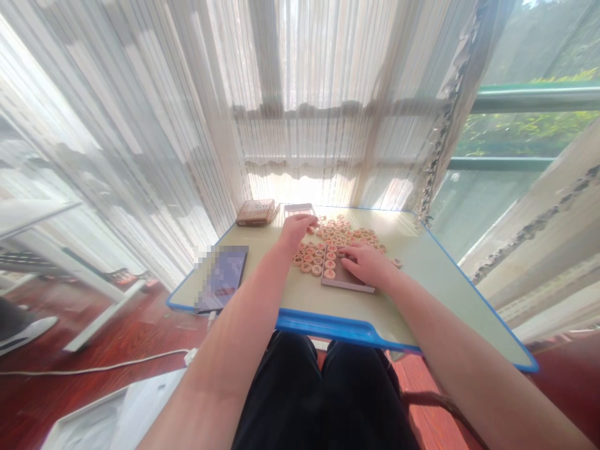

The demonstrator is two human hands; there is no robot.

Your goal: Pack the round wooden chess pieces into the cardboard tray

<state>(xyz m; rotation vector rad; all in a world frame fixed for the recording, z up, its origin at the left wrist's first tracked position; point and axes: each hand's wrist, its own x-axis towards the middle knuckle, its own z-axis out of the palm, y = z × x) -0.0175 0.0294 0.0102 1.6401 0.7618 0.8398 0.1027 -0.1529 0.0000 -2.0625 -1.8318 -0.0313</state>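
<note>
Round wooden Chinese chess pieces (344, 236), marked with red or dark characters, lie in a loose spread on a small table. My left hand (298, 226) reaches over the far left of the spread, its fingers closed on a chess piece (310, 230) that is partly covered by them. A shallow box (349, 285) stands at the near side of the pieces, with a column of red-marked pieces (330, 265) along its left wall. Over the box is my right hand (368, 262), thumb and fingers apart, fingertips near its far part. The hand hides much of the box's inside.
A pale box part or lid (300, 209) and a brown folded item (257, 212) are at the table's far left. A tablet-like dark device (225, 278) lies at the left edge. The table (445, 300) has a blue rim; sheer curtains (319, 137) hang behind it.
</note>
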